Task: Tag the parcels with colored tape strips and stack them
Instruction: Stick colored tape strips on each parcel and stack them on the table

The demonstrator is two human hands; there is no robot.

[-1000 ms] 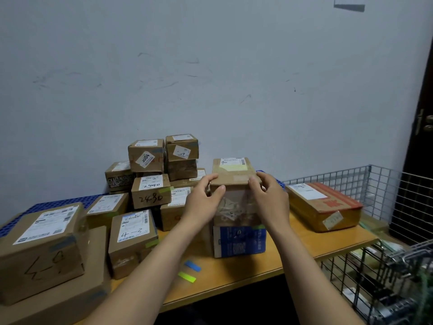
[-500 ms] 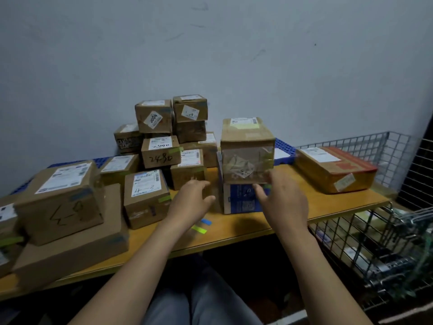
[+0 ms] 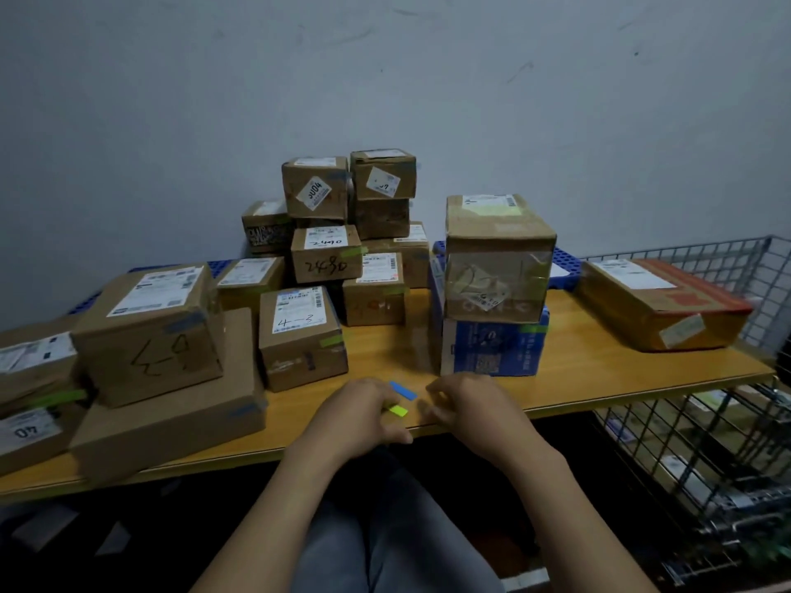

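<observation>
A blue tape strip (image 3: 403, 390) and a green tape strip (image 3: 399, 410) lie on the wooden table (image 3: 599, 361) near its front edge. My left hand (image 3: 364, 415) hovers low over the table with its fingertips touching the left end of the green strip, thumb apart from it. My right hand (image 3: 471, 404) is just right of the strips, fingers loosely curled and holding nothing. Behind my hands a brown parcel (image 3: 496, 250) with a green strip on top sits stacked on a blue box (image 3: 492, 348).
Several brown parcels fill the left and back of the table, among them one marked 4-3 (image 3: 299, 336) and a large one (image 3: 150, 331). A flat orange-red parcel (image 3: 659, 306) lies at the right. A wire basket (image 3: 706, 442) stands beside the table on the right.
Both hands let go of the brown parcel on the blue box and came down and back to the tape strips at the table's front edge. The camera tilted downward.
</observation>
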